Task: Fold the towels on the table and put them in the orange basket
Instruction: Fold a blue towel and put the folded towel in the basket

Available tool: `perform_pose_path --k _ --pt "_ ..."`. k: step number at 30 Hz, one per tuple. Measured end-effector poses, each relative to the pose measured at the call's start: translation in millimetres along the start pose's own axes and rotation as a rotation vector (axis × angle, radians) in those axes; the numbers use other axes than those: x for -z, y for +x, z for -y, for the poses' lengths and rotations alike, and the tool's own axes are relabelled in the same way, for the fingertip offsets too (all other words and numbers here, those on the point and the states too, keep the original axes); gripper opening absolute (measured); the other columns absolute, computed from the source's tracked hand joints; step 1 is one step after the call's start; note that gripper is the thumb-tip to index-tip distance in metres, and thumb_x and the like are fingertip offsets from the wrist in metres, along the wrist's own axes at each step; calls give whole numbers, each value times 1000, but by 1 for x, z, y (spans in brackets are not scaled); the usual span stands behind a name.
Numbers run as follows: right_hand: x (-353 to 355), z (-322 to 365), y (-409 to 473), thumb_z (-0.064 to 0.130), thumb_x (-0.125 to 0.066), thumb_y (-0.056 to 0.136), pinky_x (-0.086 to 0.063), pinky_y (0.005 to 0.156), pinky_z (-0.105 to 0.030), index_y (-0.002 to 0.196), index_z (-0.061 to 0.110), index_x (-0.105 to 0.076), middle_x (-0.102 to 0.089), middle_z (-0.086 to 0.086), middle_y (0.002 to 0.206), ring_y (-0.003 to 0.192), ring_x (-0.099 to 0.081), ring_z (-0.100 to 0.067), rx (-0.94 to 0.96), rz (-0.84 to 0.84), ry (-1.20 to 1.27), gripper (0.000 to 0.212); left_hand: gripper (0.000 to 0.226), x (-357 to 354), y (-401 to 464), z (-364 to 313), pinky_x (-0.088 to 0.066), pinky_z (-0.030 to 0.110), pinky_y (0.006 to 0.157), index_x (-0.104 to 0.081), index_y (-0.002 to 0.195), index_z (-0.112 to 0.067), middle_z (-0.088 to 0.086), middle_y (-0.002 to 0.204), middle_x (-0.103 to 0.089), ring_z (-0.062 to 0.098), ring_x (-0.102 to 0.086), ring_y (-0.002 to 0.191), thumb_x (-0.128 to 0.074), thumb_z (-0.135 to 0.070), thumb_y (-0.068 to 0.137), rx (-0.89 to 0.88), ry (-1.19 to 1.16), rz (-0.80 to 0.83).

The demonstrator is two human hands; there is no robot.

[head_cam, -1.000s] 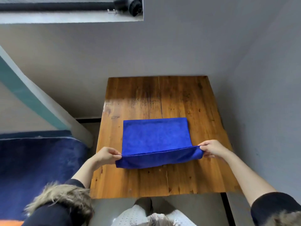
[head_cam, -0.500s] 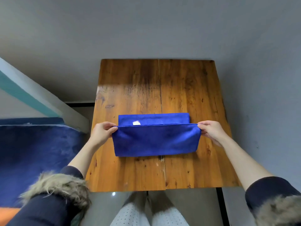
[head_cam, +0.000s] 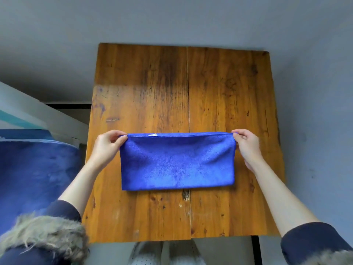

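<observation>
Two hands hold one blue towel (head_cam: pixel 177 161) on the wooden table (head_cam: pixel 225 88); I see it folded in half, its fold line along the near side and its open edges at the far side; my left hand (head_cam: pixel 107 148) pinches the far-left corner between thumb and curled fingers, and my right hand (head_cam: pixel 247 146) pinches the far-right corner the same way. A small white tag (head_cam: pixel 152 134) peeks out at the far edge, so I judge the two layers sit a touch out of line. The risk from here, as I read it: if one pinch lets go before the other, the top layer could slide and skew the edges; pulling the corners apart too hard could drag the whole towel along the table; the orange basket is nowhere in view, so I cannot judge the carry yet.
</observation>
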State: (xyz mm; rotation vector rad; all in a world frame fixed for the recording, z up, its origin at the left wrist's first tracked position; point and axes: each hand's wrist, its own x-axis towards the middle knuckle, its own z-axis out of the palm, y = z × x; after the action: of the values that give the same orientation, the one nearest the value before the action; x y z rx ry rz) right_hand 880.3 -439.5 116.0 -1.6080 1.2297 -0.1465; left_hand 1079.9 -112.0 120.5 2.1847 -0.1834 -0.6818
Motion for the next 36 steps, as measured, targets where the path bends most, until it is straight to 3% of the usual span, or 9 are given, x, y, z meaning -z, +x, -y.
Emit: perform_pose_path --k 4,9,12,16,20,22,25,29,36 --pt "-3 -3 5 9 -51 93 -47 72 -24 95 14 -63 -66 -10 95 87 -60 -18 22 -18 5 14 20 0 3 0 -49 28 79 -63 81 -30 -7 87 -66 7 -60 81 -57 -13 91 -2 -38 11" --pt "-15 -11 20 10 -50 94 -43 58 -4 98 13 -62 -63 -9 98 90 -58 -16 11 -27 -38 13 10 -12 22 5 -50 34 85 -67 96 -13 7 95 -68 17 -61 86 -60 -15 89 38 -9 2" --pt "-21 -15 29 9 -52 93 -44 63 -10 96 14 -63 -64 -8 98 92 -58 -16 -17 -49 -18 12 9 -21 31 10 -44 27 81 -67 94 -14 3 93 -67 16 -60 88 -62 -19 88 67 27 -49" --pt "-30 -20 30 10 -53 91 -43 77 -23 101 13 -64 -62 -6 104 99 -60 -22 -11 -149 -79 14 12 -28 35 25 -43 31 79 -64 93 -11 8 91 -65 26 -60 88 -61 -21 88 108 128 -200" --pt "-40 -24 6 13 -48 93 -35 96 -26 121 3 -55 -51 -15 124 113 -51 -26 276 -383 -343 30 24 -41 23 27 -38 43 89 -57 113 -5 19 112 -55 36 -50 106 -51 -12 90 -166 406 -379" --pt "-63 -29 -15 17 -42 93 -28 106 -35 125 1 -53 -51 -18 130 124 -44 -30 526 -299 -492 37 35 -62 8 21 -33 46 96 -54 122 -9 16 126 -52 35 -44 120 -48 -14 88 -358 558 -363" --pt "-112 -48 -43 24 -40 91 -16 112 -48 132 6 -50 -45 -14 142 135 -29 -27 765 -59 -726 45 44 -109 -9 15 -21 53 109 -47 133 -18 12 144 -42 34 -31 135 -43 -26 90 -552 748 -177" --pt "-139 -65 -44 33 -40 92 -12 113 -51 139 12 -42 -35 -11 149 140 -24 -25 793 17 -888 52 48 -138 -5 27 -12 59 111 -39 141 -23 8 151 -31 33 -25 140 -35 -37 95 -528 860 -58" --pt "-81 -86 -5 35 -34 96 -8 118 -37 144 16 -33 -25 -10 153 143 -19 -24 740 -85 -916 51 51 -97 5 64 -15 49 114 -34 144 -25 6 152 -29 29 -25 141 -34 -40 95 -570 915 -117"
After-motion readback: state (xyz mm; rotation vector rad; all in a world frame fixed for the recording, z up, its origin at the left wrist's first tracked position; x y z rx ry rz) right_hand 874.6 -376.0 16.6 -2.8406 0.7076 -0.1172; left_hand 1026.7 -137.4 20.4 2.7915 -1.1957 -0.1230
